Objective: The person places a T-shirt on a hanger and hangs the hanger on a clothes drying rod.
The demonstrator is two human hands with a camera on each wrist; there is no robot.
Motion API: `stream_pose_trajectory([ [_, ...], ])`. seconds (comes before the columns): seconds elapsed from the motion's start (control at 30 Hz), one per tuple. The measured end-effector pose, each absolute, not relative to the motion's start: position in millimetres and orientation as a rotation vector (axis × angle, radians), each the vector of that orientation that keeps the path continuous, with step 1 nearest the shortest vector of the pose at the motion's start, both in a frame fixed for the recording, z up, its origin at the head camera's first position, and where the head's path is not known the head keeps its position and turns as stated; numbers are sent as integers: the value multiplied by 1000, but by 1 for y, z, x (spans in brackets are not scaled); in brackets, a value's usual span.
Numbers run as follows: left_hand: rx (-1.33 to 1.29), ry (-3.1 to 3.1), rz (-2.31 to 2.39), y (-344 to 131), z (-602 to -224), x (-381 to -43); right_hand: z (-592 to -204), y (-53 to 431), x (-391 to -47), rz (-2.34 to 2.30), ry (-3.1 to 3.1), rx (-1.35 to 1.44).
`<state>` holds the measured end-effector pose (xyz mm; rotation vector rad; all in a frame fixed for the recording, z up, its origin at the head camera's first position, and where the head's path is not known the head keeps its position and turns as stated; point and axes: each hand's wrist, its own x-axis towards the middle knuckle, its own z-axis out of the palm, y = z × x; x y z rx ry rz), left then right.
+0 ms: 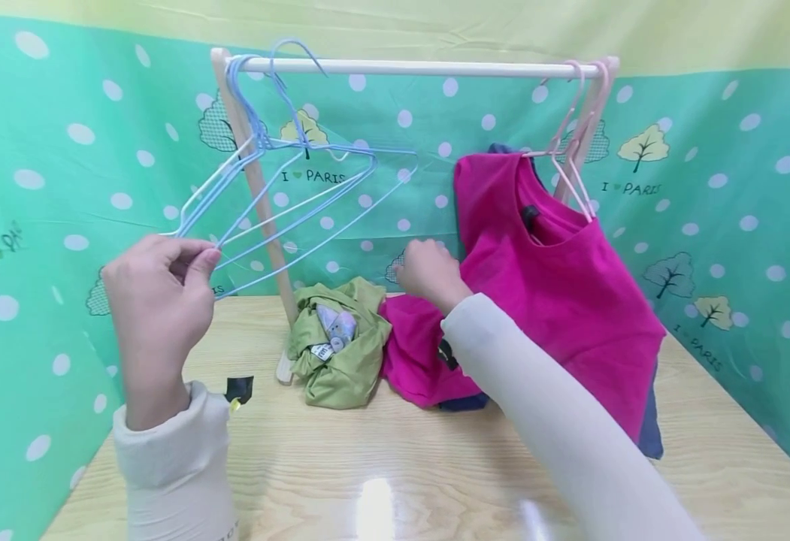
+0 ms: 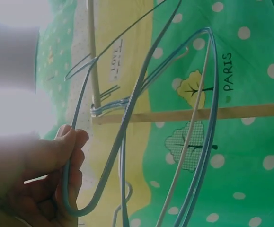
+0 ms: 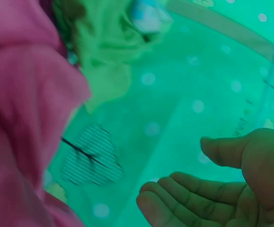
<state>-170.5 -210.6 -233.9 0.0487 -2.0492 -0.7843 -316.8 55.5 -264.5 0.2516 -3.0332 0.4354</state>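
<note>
My left hand (image 1: 161,293) pinches the lower corner of a light blue wire hanger (image 2: 132,101) between thumb and fingers. In the head view this hanger's hook stands up at the rail (image 1: 422,68), close to several other blue hangers (image 1: 234,71) and a white one bunched at the left end. Holding nothing, my right hand (image 1: 431,274) reaches forward beside a magenta top (image 1: 537,300); the right wrist view shows its fingers relaxed and the thumb apart. That top hangs from a pink hanger (image 1: 555,150) at the rail's right end.
A crumpled green garment (image 1: 337,387) and a magenta bundle (image 1: 415,361) lie on the wooden table (image 1: 300,466) beneath the rail. Dark blue cloth (image 1: 650,428) shows behind the hanging top. A small black object (image 1: 239,388) is by the left sleeve. Dotted curtains enclose the table.
</note>
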Motion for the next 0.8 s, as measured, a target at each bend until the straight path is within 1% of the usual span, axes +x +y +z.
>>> stream_pose_trajectory([
  [0.13,-8,-2079,-738,-213,-234,-167,-290,49,-321,466,-3059,317],
  [0.33,-7,-2205,-689,-219,-236,-158,-330,35,-326,589,-3065,564],
  [0.43,-8,-2269,-675,-225,-237,-155,-350,27,-327,578,-3051,691],
  [0.53,-18,-2333,-655,-230,-237,-154,-365,19,-327,549,-3048,760],
  [0.63,-28,-2397,-639,-232,-235,-154,-377,12,-327,583,-3056,773],
  [0.8,-53,-2435,-644,-232,-234,-156,-386,5,-326,706,-2999,695],
])
